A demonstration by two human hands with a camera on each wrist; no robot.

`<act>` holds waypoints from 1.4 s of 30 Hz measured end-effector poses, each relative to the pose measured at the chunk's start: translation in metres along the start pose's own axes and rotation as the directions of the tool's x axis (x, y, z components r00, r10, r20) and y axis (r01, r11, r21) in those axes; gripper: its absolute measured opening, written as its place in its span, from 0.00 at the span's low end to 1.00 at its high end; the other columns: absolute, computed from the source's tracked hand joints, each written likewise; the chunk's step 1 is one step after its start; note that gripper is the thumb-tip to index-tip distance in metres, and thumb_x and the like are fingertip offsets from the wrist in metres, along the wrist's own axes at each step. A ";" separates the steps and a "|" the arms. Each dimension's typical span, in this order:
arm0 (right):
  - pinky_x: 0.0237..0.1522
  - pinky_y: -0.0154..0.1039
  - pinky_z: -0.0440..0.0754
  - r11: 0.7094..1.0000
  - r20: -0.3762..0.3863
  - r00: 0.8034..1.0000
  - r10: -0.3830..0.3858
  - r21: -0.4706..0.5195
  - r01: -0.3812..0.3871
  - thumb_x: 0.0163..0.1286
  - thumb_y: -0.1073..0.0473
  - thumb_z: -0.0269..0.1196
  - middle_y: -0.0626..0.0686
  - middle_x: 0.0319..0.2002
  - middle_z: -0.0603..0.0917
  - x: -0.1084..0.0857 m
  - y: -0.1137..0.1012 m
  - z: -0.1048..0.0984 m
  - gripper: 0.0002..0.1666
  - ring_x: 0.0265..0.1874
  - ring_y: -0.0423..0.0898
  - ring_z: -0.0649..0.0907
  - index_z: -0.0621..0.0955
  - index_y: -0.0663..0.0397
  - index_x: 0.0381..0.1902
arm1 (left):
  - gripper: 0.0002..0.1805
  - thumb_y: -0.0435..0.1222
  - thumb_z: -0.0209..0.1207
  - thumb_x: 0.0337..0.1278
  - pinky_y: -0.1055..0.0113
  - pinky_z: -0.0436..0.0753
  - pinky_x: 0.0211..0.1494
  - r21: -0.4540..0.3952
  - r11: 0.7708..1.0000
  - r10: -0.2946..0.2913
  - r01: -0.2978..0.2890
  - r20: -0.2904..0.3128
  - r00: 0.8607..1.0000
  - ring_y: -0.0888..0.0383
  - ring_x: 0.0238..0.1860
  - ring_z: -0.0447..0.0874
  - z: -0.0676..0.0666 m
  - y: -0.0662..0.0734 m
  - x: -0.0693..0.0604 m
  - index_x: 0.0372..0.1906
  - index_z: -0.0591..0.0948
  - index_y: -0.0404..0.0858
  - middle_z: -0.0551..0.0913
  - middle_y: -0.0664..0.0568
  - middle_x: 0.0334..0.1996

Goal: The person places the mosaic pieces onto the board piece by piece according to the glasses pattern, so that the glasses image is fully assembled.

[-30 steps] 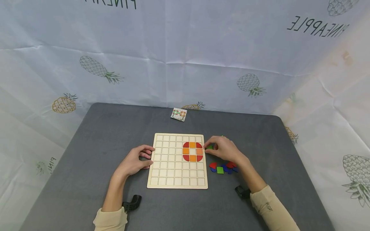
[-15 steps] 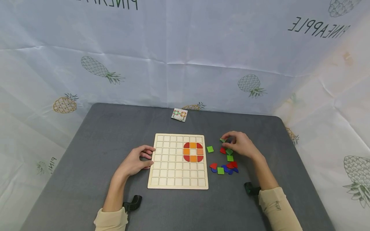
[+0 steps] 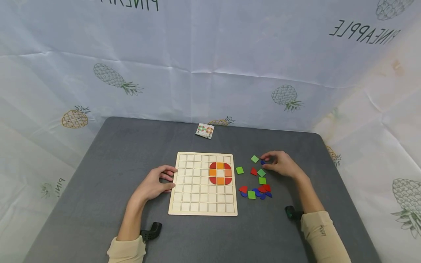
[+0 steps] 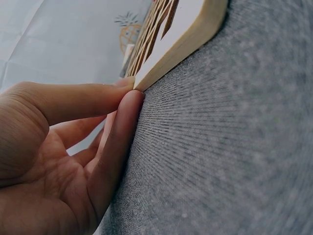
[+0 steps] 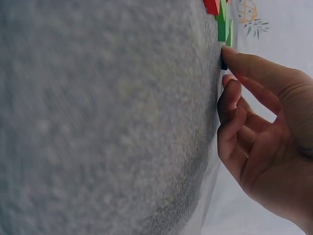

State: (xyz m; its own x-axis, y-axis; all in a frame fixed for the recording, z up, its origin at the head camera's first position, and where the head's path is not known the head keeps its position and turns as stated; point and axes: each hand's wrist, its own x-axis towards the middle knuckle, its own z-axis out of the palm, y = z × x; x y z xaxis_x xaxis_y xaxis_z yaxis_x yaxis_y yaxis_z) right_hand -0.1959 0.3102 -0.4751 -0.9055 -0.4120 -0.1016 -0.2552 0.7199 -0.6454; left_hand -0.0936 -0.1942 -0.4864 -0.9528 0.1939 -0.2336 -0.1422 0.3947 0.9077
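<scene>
A pale wooden grid board point(image 3: 194, 193) lies flat on the table, with a ring of red and orange tiles point(image 3: 212, 180) set in its upper right part. My left hand point(image 3: 152, 183) rests at the board's left edge; in the left wrist view its thumb and finger touch the board's side point(image 4: 171, 61). To the right of the board, my right hand point(image 3: 282, 164) has thumb and fingertips around a small dark blue piece point(image 3: 262, 162). That piece is mostly covered by the thumb in the right wrist view. A green square tile point(image 3: 254, 159) lies just left of these fingertips.
More green tiles point(image 3: 262, 180), red pieces point(image 3: 243, 189) and blue pieces point(image 3: 262, 196) lie loose beside the board, some overlapping. A small card with a coloured pattern point(image 3: 205, 130) lies near the table's back edge. A pineapple-print curtain point(image 3: 210, 84) hangs behind the grey table point(image 3: 131, 146).
My right hand has moved right, away from the board's edge. A green square now lies beside the board and another farther back. My left hand and the board stay in place.
</scene>
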 end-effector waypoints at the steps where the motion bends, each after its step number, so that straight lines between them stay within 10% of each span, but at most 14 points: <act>1: 0.24 0.33 0.76 1.000 0.000 1.000 0.000 0.003 0.000 0.69 0.62 0.76 0.61 0.46 0.88 0.000 0.001 0.000 0.17 0.21 0.37 0.76 0.89 0.59 0.55 | 0.28 0.22 0.71 0.61 0.63 0.93 0.40 -0.001 1.000 -0.001 0.001 0.000 1.000 0.46 0.53 0.83 0.000 0.000 0.000 0.66 0.80 0.30 0.80 0.35 0.57; 28: 0.26 0.32 0.74 1.000 0.020 1.000 -0.005 0.021 0.005 0.72 0.58 0.75 0.55 0.40 0.89 0.001 0.010 -0.003 0.09 0.22 0.36 0.76 0.90 0.56 0.47 | 0.27 0.22 0.71 0.62 0.63 0.93 0.40 -0.001 1.000 0.003 -0.003 0.005 1.000 0.46 0.53 0.83 0.000 0.000 0.000 0.66 0.80 0.30 0.79 0.35 0.56; 42: 0.28 0.33 0.79 0.981 0.043 0.993 -0.109 0.164 0.100 0.74 0.60 0.73 0.56 0.43 0.90 -0.003 -0.034 0.009 0.09 0.25 0.48 0.83 0.90 0.54 0.50 | 0.27 0.22 0.70 0.62 0.62 0.93 0.41 0.003 1.000 0.004 -0.004 0.008 1.000 0.46 0.53 0.82 -0.001 0.001 0.000 0.67 0.80 0.30 0.79 0.34 0.57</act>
State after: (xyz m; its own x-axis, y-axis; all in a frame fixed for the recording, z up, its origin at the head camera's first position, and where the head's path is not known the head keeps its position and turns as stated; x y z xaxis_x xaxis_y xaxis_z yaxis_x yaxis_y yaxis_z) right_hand -0.1817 0.2822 -0.4595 -0.8568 -0.5118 -0.0633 -0.2860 0.5737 -0.7675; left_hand -0.0945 -0.1947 -0.4847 -0.9513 0.2025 -0.2323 -0.1373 0.3964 0.9078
